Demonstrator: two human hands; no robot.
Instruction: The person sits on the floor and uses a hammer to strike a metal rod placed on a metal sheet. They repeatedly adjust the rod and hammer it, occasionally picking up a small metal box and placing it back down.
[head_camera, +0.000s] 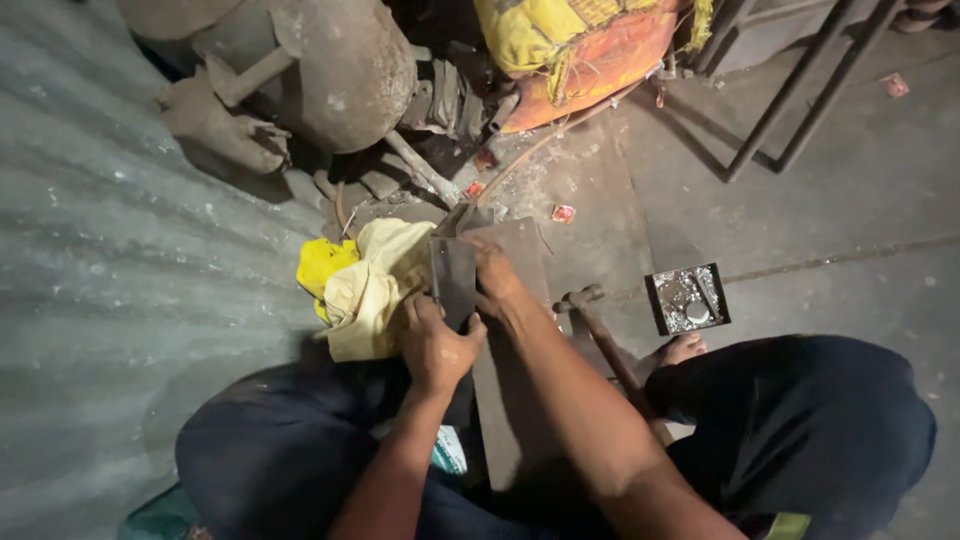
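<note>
My left hand (436, 345) and right hand (497, 280) both grip the plate (453, 280), yellow cloth (372, 290) just beside.

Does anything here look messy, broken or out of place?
Mostly clutter: red scraps and pale debris lie scattered on the floor. A hammer lies beside the foot. Both hands, left hand and right hand, grip a dark metal plate against a yellow cloth.

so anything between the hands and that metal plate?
Nothing visible. Both the left hand and right hand are already on the flat metal plate; the yellow cloth lies beside it, on its left.
</note>
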